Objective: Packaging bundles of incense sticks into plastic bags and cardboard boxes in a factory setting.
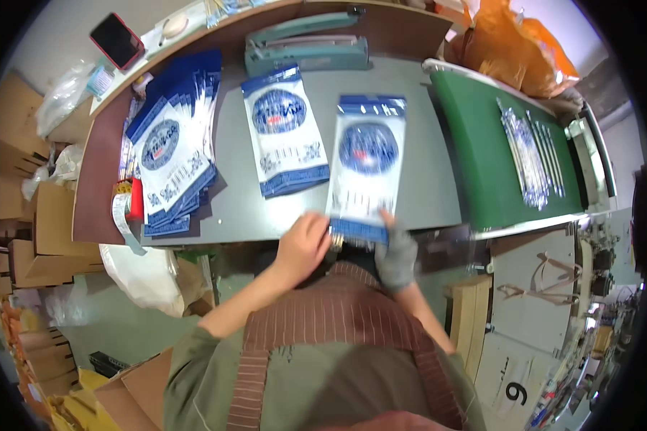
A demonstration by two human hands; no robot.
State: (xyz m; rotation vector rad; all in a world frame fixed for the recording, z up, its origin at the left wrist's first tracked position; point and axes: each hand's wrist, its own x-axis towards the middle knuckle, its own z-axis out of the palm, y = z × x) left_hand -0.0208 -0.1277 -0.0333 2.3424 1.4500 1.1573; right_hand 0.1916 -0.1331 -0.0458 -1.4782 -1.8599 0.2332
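Note:
A flat blue-and-white pouch [367, 167] lies lengthwise on the grey table [424, 187], its near end at the table's front edge. My bare left hand [303, 245] pinches the pouch's near left corner. My right hand [396, 253], in a grey fingerless glove, grips the near right corner. To the left lie a small pile of the same pouches [284, 131] and a bigger fanned stack [171, 151].
A teal heat sealer [308, 44] stands at the table's back. A green conveyor belt [482, 158] on the right carries several clear packets [528, 154]. An orange bag [514, 43] is behind it. A red phone [116, 40], tape roll [124, 205] and cardboard boxes [21, 215] sit left.

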